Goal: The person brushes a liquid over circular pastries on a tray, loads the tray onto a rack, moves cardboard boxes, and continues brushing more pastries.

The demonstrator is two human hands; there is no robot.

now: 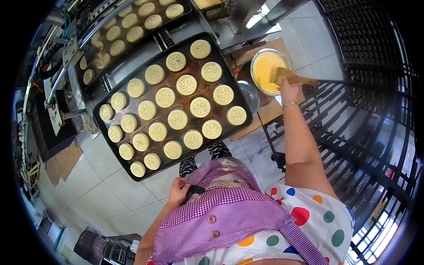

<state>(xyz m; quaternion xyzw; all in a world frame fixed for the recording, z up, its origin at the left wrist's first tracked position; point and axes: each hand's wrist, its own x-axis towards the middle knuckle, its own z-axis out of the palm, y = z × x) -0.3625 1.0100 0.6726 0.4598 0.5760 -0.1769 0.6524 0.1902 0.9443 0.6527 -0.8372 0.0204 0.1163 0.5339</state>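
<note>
Head view: right hand [289,88] grips wooden brush [291,77]

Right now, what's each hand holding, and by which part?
Right hand grips the wooden brush by its handle, bristles in the bowl of yellow wash. Left hand clutches the apron's edge.

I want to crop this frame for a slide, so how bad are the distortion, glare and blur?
Head view: strong fisheye bending curves the dark rectangular baking tray and black metal rack, with black corners; glare whitens the floor tiles; the round patterned pastries and the right hand with its wooden brush look sharp.
</note>
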